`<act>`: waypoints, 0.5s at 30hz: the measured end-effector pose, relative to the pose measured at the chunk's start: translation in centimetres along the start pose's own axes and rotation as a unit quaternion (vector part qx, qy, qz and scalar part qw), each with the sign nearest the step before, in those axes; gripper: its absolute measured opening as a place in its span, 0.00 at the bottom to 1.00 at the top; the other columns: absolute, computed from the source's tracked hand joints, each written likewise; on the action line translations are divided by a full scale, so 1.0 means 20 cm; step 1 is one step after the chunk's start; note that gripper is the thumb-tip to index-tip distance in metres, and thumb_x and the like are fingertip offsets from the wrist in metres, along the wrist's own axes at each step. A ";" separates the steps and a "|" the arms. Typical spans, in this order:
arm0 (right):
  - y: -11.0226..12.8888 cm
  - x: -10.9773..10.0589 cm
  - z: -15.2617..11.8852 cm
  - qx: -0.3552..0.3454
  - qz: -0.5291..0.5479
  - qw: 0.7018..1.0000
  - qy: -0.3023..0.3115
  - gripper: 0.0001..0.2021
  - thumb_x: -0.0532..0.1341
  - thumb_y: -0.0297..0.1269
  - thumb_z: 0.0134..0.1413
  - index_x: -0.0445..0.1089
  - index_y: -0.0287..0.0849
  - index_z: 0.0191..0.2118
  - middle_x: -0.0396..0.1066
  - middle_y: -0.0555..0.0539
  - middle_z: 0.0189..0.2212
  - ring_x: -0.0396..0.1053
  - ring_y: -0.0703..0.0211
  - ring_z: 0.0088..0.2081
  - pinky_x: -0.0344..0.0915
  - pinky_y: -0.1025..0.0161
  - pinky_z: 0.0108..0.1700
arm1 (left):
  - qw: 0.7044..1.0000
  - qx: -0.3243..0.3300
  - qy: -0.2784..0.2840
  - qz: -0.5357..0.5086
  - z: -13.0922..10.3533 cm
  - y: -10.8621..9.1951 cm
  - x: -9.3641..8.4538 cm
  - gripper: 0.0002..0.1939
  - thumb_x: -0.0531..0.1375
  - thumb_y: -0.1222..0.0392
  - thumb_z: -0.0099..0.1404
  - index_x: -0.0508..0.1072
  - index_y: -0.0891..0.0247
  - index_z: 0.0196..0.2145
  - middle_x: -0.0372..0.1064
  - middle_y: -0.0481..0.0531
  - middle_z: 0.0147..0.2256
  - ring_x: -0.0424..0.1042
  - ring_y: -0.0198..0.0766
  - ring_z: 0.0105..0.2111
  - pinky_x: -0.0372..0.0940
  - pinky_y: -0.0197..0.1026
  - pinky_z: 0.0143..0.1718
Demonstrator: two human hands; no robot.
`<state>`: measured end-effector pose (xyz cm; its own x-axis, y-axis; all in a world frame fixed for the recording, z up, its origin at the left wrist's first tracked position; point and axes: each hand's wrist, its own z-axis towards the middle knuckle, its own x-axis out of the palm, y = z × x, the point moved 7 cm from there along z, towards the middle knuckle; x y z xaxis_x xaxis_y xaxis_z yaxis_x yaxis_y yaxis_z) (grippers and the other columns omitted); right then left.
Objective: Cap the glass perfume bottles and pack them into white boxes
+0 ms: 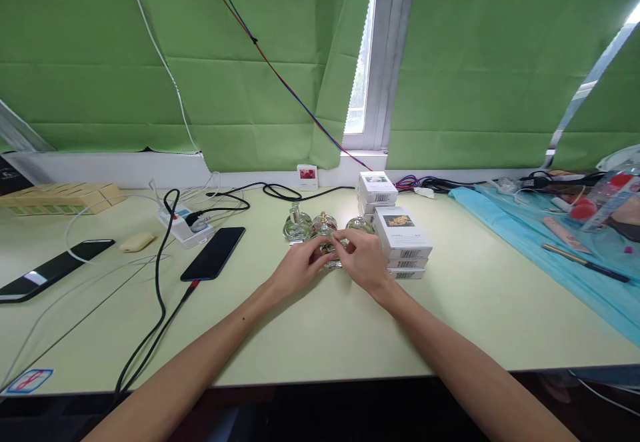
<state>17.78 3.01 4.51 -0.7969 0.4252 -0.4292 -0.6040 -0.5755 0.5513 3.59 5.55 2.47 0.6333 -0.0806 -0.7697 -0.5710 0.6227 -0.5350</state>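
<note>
Several round glass bottles stand close together at the middle of the table, among them a left one [297, 224], a middle one with a gold-toned top [324, 223] and a right one [360, 224]. My left hand [303, 264] is at the left side of a nearer glass bottle [333, 264], its fingers bent against it. From the right, my right hand [363, 260] meets it there, thumb and forefinger pinched together over the bottle's top. Whatever lies between those fingertips is too small to make out. Both hands partly hide this bottle.
Stacked white boxes [403, 235] stand just right of my right hand, with another stack [377, 189] behind. A black phone [213, 253], power strip [184, 223] and cables lie left. Blue plastic sheeting [530, 235] with small items covers the right side.
</note>
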 end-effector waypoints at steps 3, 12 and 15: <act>0.00 0.00 0.00 -0.007 0.024 1.000 0.000 0.07 0.61 0.29 0.58 0.76 0.44 0.34 0.80 0.48 0.33 0.69 0.61 0.25 0.65 0.64 0.32 | 1.000 0.004 -0.002 0.002 0.00 0.00 0.00 0.15 0.56 0.51 0.73 0.74 0.60 0.50 0.63 0.42 0.23 0.62 0.34 0.24 0.55 0.37 0.29; -0.01 0.01 0.02 0.002 0.024 0.999 0.027 0.06 0.62 0.28 0.58 0.73 0.43 0.31 0.76 0.48 0.31 0.66 0.62 0.26 0.61 0.64 0.32 | 1.000 0.009 -0.008 0.003 0.00 0.01 0.01 0.15 0.56 0.50 0.73 0.74 0.60 0.50 0.63 0.42 0.22 0.61 0.33 0.23 0.54 0.37 0.28; -0.01 0.01 0.02 0.008 0.008 0.999 0.037 0.06 0.62 0.28 0.59 0.73 0.43 0.31 0.75 0.49 0.31 0.65 0.62 0.26 0.61 0.64 0.33 | 1.000 0.009 -0.010 0.005 0.00 0.01 0.01 0.15 0.56 0.50 0.73 0.74 0.60 0.50 0.63 0.42 0.22 0.61 0.34 0.23 0.54 0.37 0.29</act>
<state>17.67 3.49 4.56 -0.8035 0.3626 -0.4721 -0.5920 -0.5709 0.5689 3.56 5.62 2.27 0.6385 -0.0586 -0.7673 -0.5682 0.6365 -0.5215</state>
